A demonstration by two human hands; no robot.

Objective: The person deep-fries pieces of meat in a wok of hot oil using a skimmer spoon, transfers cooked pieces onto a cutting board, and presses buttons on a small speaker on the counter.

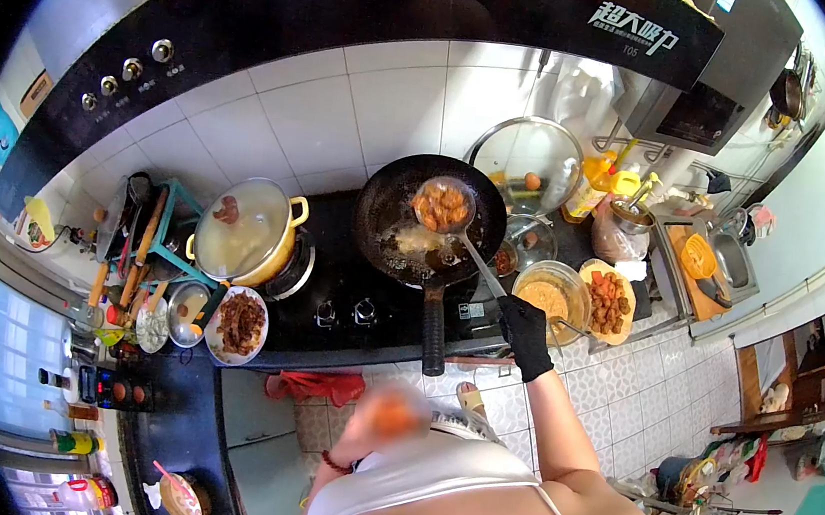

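My right hand point(525, 338), in a black glove, is closed around the handle of a skimmer point(478, 259). The skimmer's bowl is over the black wok point(383, 199) and carries browned fried pieces point(441, 206). Bubbling oil point(416, 240) shows in the wok below it. In front of my waist is my left hand point(361, 435), with a beaded bracelet at the wrist. Its fingers are blurred, and an orange-red patch beside them cannot be made out. Right of the wok stand a bowl of batter point(546, 300) and a plate of fried pieces point(610, 307).
The wok's handle point(433, 335) juts over the counter's front edge. On the left burner sits a lidded yellow pot point(246, 230), beside a plate of dark cooked food point(238, 328). A glass lid point(514, 153) leans on the tiles near an oil bottle point(591, 183).
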